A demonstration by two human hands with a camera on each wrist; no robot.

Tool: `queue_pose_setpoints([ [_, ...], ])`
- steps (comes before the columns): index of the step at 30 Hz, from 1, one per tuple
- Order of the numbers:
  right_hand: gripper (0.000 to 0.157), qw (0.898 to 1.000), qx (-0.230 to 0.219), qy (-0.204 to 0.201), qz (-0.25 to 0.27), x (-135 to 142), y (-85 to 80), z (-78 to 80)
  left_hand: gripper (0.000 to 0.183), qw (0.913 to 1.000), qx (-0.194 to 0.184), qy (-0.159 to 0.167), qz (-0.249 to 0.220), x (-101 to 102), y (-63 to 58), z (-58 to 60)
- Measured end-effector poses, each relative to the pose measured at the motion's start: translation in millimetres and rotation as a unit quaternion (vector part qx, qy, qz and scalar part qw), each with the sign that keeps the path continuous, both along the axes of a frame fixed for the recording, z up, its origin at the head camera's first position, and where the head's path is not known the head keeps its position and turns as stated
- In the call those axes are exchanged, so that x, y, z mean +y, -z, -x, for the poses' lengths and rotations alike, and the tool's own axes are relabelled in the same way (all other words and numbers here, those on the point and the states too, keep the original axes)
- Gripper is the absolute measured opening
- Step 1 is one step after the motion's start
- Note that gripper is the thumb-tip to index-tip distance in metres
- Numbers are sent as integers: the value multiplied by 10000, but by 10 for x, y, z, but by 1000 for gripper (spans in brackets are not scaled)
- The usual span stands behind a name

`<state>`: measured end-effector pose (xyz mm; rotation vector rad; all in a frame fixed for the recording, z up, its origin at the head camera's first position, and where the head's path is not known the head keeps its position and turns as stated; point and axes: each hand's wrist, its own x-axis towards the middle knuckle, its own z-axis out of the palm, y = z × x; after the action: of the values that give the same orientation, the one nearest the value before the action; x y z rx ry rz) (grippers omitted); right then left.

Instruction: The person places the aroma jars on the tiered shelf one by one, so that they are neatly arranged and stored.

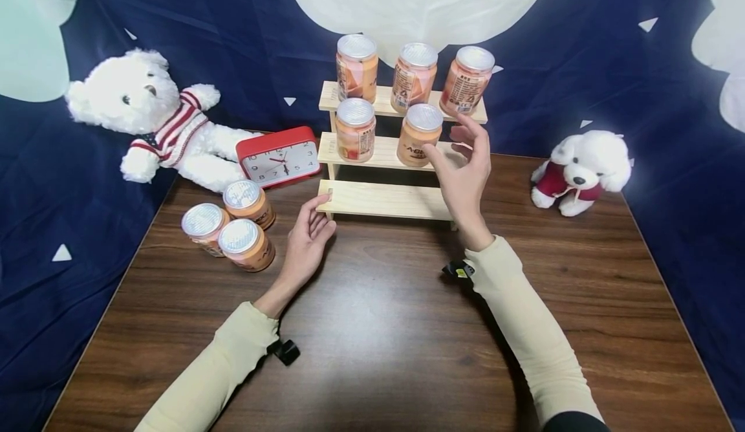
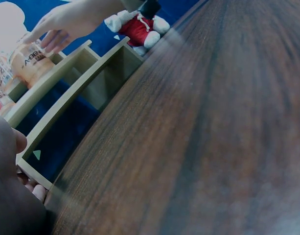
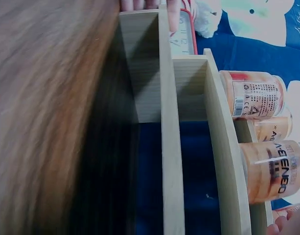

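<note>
My left hand (image 1: 308, 238) grips the left end of the lowest step of a three-tier wooden display rack (image 1: 384, 200), fingers on both sides of the board in the right wrist view. My right hand (image 1: 468, 180) is at the right side of a jar with orange contents (image 1: 414, 144) on the middle step. Its thumb tip overlaps the jar's side, while the other fingers are spread apart from the thumb. Left of this jar stands another jar (image 1: 356, 138), label turned forward. Three more silver-lidded jars (image 1: 414, 83) line the top step.
Several things stand on the brown wooden table (image 1: 384, 328). At the left are three jars (image 1: 247, 244) in a cluster, a red alarm clock (image 1: 279, 155) and a white teddy bear (image 1: 157, 115). A white plush dog (image 1: 582, 170) sits at the right. Dark blue cloth (image 1: 553, 70) hangs behind.
</note>
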<state>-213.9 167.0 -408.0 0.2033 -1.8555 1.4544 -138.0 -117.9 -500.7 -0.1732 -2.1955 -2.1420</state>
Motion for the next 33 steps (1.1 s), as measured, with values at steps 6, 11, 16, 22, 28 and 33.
queue_pose_setpoints([
  [6, 41, 9978, -188, -135, 622, 135, 100, -113, 53, 10000, 29, 25, 24, -6, -7, 3],
  [11, 28, 9934, -119, -135, 1134, 208, 176, -213, 52, 10000, 27, 44, 9, -6, -11, -2],
  [16, 26, 9903, 29, -109, 1383, 272, 188, -338, 52, 10000, 1, 34, 12, -1, -8, -5],
  [22, 29, 9916, -70, -76, 1288, 382, 275, -480, 51, 10000, 4, 35, -6, -2, 9, 3],
  [28, 32, 9931, -454, -44, 1084, 478, 375, -623, 54, 10000, 12, 38, -41, 6, -13, -4],
  [33, 34, 9877, -1121, 3, 1087, 537, 459, -719, 55, 10000, 10, 29, -51, 5, -16, -9],
])
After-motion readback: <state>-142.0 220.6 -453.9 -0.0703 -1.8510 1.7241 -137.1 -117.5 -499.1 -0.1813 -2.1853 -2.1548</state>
